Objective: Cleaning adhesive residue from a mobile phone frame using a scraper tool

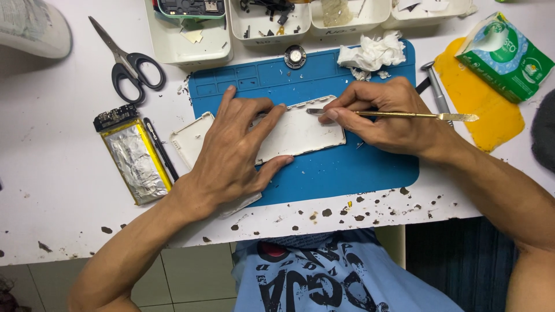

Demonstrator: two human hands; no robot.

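Observation:
A white plastic back cover (300, 132) lies on a blue work mat (347, 167). My left hand (234, 153) presses flat on the cover's left part, fingers spread, thumb at its near edge. My right hand (384, 115) grips a thin metal spudger (404, 115) like a pen, with its tip resting on the cover's far edge. A second white cover (188, 138) lies partly under my left hand, off the mat's left side.
A foil-wrapped battery with a small circuit board (133, 159) and black scissors (130, 63) lie at left. White trays of parts (191, 43) line the far edge. Crumpled tissue (373, 55), a small hammer (436, 89), a yellow cloth (485, 110) and a green tissue pack (506, 55) sit at right.

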